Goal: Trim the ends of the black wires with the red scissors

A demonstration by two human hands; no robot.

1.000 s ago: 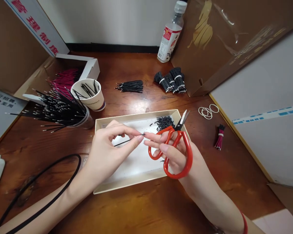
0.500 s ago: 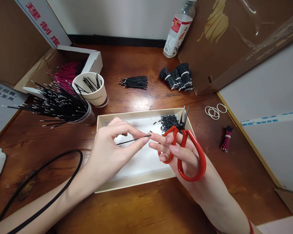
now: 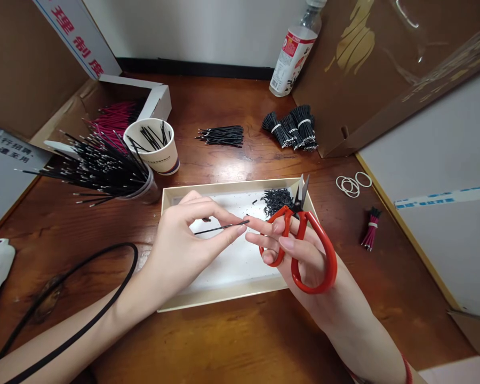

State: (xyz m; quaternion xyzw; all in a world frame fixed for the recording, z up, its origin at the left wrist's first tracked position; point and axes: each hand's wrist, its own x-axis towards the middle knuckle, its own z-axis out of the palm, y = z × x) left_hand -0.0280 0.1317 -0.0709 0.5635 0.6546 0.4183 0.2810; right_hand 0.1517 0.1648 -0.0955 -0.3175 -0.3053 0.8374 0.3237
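Note:
My left hand [image 3: 196,234] pinches a thin black wire [image 3: 214,230] between thumb and forefinger, over a shallow cream box [image 3: 220,300]. The wire's tip shows just past the fingertips. Red-handled scissors [image 3: 331,256] are looped on the fingers of my right hand [image 3: 300,250], their blades a little apart and pointing away from me. One outstretched right fingertip is at the wire's tip; whether it touches cannot be made out. Short black offcuts [image 3: 278,202] lie heaped in the box's far right corner, beneath the blades.
At the left stand a clear cup of black wires [image 3: 104,170] and a paper cup [image 3: 160,157]. Loose black wires [image 3: 222,135], banded bundles [image 3: 292,128] and a bottle [image 3: 294,58] are behind the box. Rubber bands [image 3: 350,186] and a pink bundle [image 3: 371,229] lie right. A black cable [image 3: 84,256] crosses my left forearm.
The view has shifted slightly. Both hands keep practically the same pose, with the wire and the scissors held as before.

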